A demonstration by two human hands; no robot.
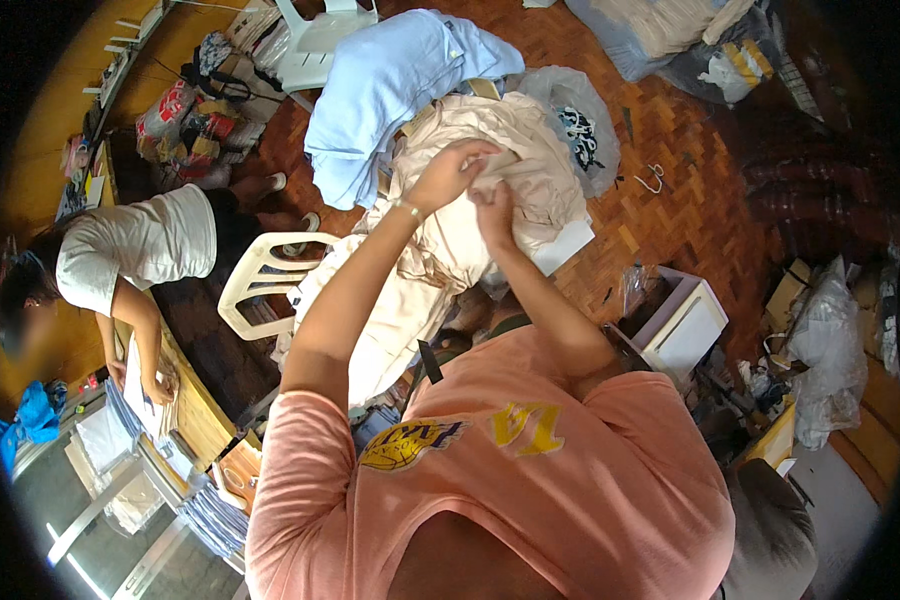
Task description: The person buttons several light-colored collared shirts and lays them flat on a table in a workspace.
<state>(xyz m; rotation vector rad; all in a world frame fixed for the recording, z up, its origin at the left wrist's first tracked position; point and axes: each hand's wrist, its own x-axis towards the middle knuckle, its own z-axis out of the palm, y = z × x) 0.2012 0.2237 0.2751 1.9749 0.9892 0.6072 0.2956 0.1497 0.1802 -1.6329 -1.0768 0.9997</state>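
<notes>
– What does the head view show?
– The left hand (pixel 454 172) and the right hand (pixel 494 210) are near each other, fingers curled over crumpled cream fabric (pixel 545 160); whether they pinch it, I cannot tell.
– Where's that fabric?
– Heaped beneath both hands, just beside the bulky light-blue cloth (pixel 395 90).

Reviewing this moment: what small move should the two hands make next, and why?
Probably ease the left hand and right hand slightly apart to smooth the cream cloth between them: they are close together over it, and it lies in loose folds around them.
</notes>
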